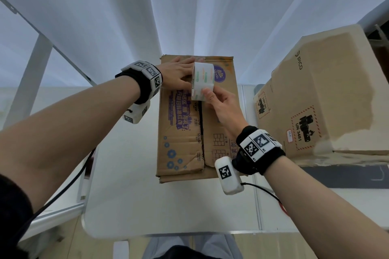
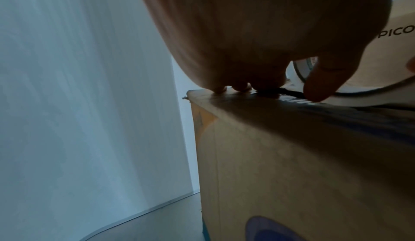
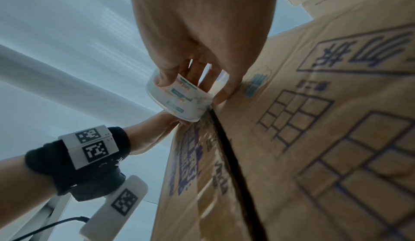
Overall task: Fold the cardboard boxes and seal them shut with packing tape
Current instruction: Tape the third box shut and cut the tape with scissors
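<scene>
Gripping one tape roll, the right hand meets the flat-pressing left hand atop one of two boxes.

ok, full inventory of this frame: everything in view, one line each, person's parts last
box being sealed: 1, brown with purple and blue print, centre of table, top flaps folded shut with a dark gap along the centre seam
tape roll: 1, white with green and orange print, standing on edge over the seam at the box's far end
second box: 1, brown, PICO and UN 3481 markings, right of the first
table: 1, white
curtain: 1, white, behind the table
wrist trackers: 2, black bands with white marker blocks
left hand: flat on the far left flap
right hand: gripping the tape roll
</scene>
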